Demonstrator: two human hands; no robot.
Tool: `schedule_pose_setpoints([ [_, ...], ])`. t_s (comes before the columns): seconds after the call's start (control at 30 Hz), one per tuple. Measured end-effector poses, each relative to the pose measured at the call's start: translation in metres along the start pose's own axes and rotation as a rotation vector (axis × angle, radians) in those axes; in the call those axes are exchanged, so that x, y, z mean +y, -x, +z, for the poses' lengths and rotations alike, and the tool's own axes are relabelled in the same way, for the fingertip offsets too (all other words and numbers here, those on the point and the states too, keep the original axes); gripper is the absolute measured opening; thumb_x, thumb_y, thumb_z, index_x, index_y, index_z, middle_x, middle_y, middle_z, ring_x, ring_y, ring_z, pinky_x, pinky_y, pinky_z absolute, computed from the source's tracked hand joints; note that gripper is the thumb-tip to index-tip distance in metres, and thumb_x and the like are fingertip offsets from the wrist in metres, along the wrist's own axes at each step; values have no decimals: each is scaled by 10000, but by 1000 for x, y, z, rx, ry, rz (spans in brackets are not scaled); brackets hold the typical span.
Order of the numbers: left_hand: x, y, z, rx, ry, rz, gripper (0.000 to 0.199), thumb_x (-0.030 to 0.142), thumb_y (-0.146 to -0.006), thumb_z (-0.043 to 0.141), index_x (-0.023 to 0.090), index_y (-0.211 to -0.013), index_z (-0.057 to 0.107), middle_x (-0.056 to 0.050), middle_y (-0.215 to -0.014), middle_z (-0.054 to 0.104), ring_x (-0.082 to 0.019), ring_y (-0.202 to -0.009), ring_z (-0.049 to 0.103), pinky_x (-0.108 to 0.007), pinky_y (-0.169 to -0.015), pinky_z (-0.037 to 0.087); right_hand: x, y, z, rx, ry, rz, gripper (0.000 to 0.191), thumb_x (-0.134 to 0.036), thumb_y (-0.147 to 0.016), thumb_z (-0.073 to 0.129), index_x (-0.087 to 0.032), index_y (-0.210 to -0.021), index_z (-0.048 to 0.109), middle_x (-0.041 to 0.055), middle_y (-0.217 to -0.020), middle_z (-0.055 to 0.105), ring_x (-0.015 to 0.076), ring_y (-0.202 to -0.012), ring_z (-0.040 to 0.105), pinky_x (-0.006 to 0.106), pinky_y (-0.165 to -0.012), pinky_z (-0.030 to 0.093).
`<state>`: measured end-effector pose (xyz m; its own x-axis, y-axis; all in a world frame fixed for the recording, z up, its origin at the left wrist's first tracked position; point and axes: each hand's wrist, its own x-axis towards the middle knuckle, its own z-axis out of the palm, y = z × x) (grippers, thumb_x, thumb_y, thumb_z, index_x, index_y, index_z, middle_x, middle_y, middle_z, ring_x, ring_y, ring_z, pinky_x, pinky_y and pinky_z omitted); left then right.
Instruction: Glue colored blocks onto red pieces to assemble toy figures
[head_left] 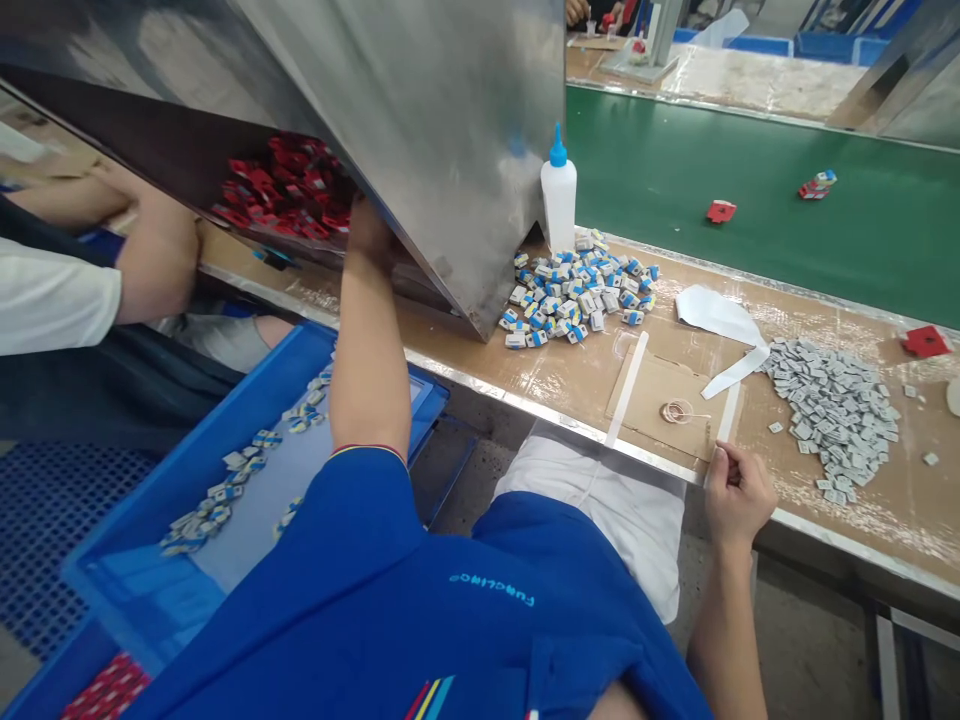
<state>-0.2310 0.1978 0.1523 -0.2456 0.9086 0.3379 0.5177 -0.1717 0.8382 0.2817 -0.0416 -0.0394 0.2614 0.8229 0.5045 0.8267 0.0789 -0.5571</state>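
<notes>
The right hand (739, 495) rests curled on the tan tabletop (862, 525) before a green conveyor belt (750, 190); the left hand (367, 230), its grip hidden, meets a tilted stainless steel hopper (420, 130).

Glossy steel hopper (442, 130), matt cardboard sheet (649, 400)

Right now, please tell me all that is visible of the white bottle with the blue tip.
The white plastic squeeze bottle stands upright on the brown bench top. It has a translucent cylindrical body, a blue conical nozzle and no readable label; its contents cannot be told. Small blue-and-white parts heap against its base, and a steel hopper rises beside it.
</notes>
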Motion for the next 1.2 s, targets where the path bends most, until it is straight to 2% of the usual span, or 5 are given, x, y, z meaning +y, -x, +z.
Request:
schedule_pose_setpoints([
  [0.27,-13,137,-24,181,790,-451,751,675,-1173,109,208,-892,626,46,-694,723,-35,-510,475,-171,-460,249,4,-4,1,8,20,5,337,-437,-1034,636,-166,-924,803,4,-656,586,182,-596,537,341,-642,408],
  [0.47,9,231,54,-390,944,-567,848,959,-977,387,183,-794,674,-1,-486,589,-80,-340,395,-205,-337,205,1,-6,-2,-8,20,40,346,-462,-1013,631,-175,-916,800,2,-651,574,188,-598,527,349,-634,411],
  [0.6,18,246,112,-684,995,-606,718,868,-933,661,190,-1159,733,-55,-823,777,-102,-526,568,-211,-434,393,-5,-4,-4,-32,-8,33,331,-439,-1042,622,-183,-931,801,6,-683,611,176,-610,535,336,-641,412],
  [0.77,22,243,152,-869,654,-270,667,509,-952,841,209,-1514,643,-112,-1260,786,-159,-947,711,-267,-836,584,-14,-4,-5,-18,-29,38,303,-405,-1062,634,-191,-942,812,6,-710,647,157,-608,536,320,-634,418],
  [1.2,22,229,187,-854,212,-62,617,680,-871,861,191,-1228,739,-12,-934,787,-132,-709,640,-262,-708,533,-38,-23,-9,-153,-312,308,380,-563,-1018,707,-223,-1165,791,40,-877,766,188,-746,684,338,-687,574],
])
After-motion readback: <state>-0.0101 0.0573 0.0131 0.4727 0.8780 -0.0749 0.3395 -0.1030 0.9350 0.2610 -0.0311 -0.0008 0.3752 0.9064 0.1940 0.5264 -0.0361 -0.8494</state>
